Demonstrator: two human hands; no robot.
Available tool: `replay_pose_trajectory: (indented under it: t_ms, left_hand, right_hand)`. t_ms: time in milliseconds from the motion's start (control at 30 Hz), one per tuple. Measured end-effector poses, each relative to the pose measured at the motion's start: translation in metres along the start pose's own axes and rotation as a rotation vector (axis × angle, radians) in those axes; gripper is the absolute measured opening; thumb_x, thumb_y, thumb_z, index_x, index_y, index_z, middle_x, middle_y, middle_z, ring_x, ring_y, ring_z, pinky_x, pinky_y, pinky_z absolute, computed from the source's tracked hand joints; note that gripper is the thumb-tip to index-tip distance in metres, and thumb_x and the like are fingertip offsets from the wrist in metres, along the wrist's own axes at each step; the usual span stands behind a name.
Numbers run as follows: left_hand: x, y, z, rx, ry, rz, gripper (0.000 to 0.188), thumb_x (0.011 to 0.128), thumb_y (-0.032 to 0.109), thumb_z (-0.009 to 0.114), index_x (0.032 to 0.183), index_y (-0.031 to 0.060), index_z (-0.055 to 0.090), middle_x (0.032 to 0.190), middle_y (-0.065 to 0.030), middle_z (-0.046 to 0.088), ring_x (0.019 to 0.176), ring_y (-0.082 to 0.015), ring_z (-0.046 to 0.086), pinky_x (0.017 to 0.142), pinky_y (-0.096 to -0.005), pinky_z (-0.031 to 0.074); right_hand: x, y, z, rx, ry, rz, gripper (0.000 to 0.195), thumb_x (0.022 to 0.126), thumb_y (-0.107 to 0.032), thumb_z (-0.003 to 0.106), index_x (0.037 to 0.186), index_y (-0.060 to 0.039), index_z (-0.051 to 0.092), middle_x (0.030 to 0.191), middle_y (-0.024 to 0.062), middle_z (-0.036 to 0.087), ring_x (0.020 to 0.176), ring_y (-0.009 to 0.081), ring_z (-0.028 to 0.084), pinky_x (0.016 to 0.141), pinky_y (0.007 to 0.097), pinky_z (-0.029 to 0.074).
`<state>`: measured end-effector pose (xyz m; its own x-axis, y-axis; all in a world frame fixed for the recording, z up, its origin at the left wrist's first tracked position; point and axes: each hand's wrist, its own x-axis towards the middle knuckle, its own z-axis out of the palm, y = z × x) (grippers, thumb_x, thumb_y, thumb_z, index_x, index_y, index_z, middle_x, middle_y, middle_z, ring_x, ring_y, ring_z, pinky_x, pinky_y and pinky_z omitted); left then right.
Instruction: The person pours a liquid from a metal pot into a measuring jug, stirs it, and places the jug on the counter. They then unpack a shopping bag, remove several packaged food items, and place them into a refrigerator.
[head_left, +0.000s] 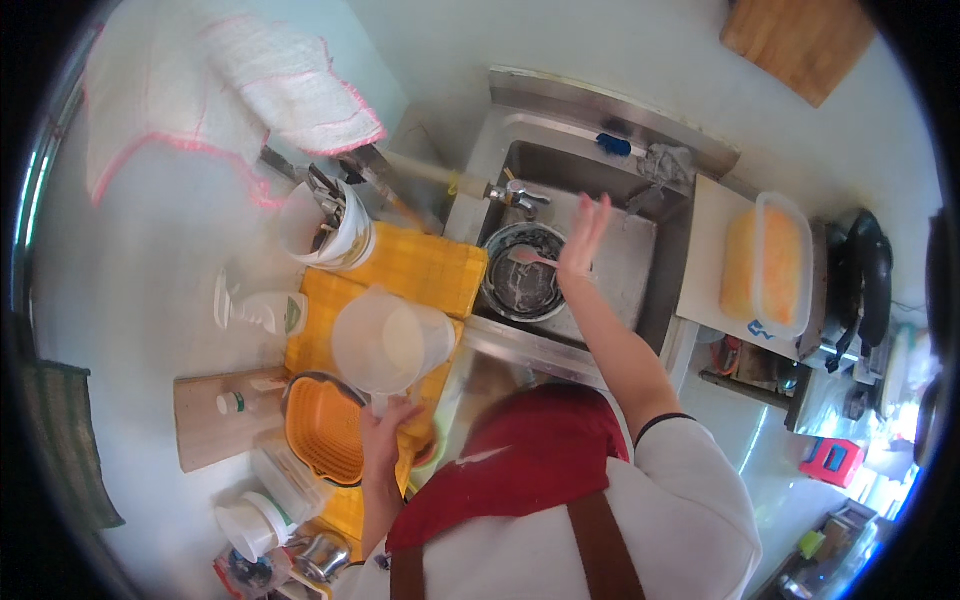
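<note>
My left hand (390, 431) grips the handle of a translucent plastic jug (352, 345), held over the yellow surface. A pale content shows through its wall. Over the steel sink (634, 247), my right hand (583, 240) is raised with its fingers stretched out and nothing visible in it. Just left of that hand, a round metal pan (517, 292) with a dark, whitish-smeared inside stands in the sink. A spatula (525, 255) with a pinkish head lies in the pan; its handle end passes behind my right hand. The tap (525, 198) is above the pan.
Left of the jug are an orange basket (322, 431), a spray bottle (277, 309) and a white bucket (352, 240) of utensils. On the sink's right, a lidded plastic box (784, 262) sits on a board. A black pan (874, 277) is farther right. Towels (292, 82) hang upper left.
</note>
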<state>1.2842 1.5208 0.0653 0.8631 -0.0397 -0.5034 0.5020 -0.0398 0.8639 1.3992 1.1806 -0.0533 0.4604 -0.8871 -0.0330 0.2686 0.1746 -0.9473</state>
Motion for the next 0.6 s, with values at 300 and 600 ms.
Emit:
replay_pose_trajectory:
  t_ms: [300, 600]
  left_hand:
    - [-0.004, 0.003, 0.01, -0.035, -0.004, 0.044, 0.012, 0.073, 0.01, 0.061, 0.071, -0.0003, 0.056, 0.067, -0.0068, 0.059, 0.068, -0.0162, 0.06, 0.067, -0.027, 0.046]
    - [0.0, -0.004, 0.003, 0.018, 0.003, 0.043, 0.014, 0.07, 0.013, 0.062, 0.064, 0.0012, 0.056, 0.065, -0.0057, 0.059, 0.064, -0.0147, 0.058, 0.065, -0.0265, 0.044]
  right_hand:
    - [0.026, -0.034, 0.075, -0.009, -0.188, 0.062, 0.047, 0.096, -0.035, 0.027, 0.109, 0.0011, 0.054, 0.062, 0.0102, 0.059, 0.058, 0.0173, 0.057, 0.058, 0.0271, 0.046]
    - [0.068, -0.027, 0.078, -0.092, -0.399, 0.33, 0.05, 0.095, -0.039, 0.03, 0.103, 0.0007, 0.059, 0.051, 0.0053, 0.049, 0.051, 0.0191, 0.058, 0.052, 0.0279, 0.048]
